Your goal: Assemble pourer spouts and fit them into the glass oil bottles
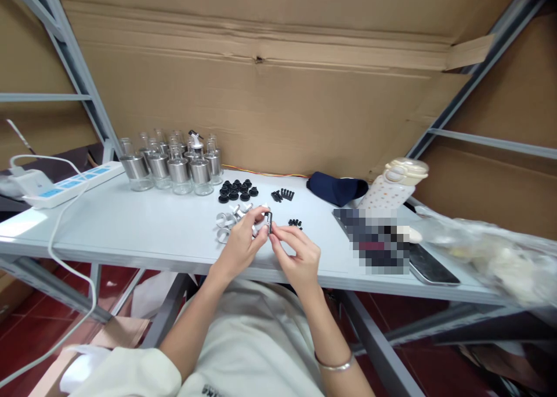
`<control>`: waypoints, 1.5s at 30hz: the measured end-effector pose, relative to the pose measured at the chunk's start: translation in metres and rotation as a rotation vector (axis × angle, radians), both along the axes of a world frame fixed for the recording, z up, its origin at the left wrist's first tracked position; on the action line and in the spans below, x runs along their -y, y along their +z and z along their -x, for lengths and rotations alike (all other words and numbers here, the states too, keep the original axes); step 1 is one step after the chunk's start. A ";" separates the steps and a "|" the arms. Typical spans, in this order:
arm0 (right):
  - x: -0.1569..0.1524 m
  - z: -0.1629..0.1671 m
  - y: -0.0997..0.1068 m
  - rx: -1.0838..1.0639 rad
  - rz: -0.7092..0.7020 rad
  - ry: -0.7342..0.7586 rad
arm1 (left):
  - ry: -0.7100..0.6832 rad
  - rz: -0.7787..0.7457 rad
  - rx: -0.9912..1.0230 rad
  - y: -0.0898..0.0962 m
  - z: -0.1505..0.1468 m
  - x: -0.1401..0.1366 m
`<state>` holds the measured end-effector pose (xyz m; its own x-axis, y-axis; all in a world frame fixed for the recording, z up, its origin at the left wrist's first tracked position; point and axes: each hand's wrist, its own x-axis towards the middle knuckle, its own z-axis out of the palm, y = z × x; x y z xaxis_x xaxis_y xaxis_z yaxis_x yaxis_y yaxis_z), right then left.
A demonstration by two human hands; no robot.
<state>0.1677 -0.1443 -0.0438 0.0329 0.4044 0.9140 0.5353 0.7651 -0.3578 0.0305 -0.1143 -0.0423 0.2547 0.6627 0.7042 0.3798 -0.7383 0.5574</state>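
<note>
Over the front part of the table, my left hand [240, 241] is closed around a white bottle pourer [260, 228] with a black flap lever [268, 222]. My right hand [300, 259] pinches at the right side of this pourer, by the lower end of the lever. Whether a small part sits between those fingertips is hidden. Just left of my left hand, several white pourer pieces [223, 234] lie in a loose pile, partly covered by it. Tiny black pieces [295, 223] are set out just beyond my right hand.
Several glass bottles with steel sleeves [178, 170] stand at the back left, one topped with a pourer. Nearby are black stoppers [235, 191], black levers [285, 195], a navy cap [337, 188], a dotted drinking bottle [389, 188], a phone [430, 264] and a power strip [78, 185].
</note>
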 end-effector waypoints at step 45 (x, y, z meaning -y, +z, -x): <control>-0.002 0.002 -0.015 -0.070 0.090 0.016 | -0.015 0.057 0.008 0.000 -0.002 0.001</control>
<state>0.1654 -0.1427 -0.0585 0.0884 0.4860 0.8695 0.4946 0.7363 -0.4618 0.0324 -0.1155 -0.0421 0.2591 0.6984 0.6672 0.3646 -0.7104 0.6020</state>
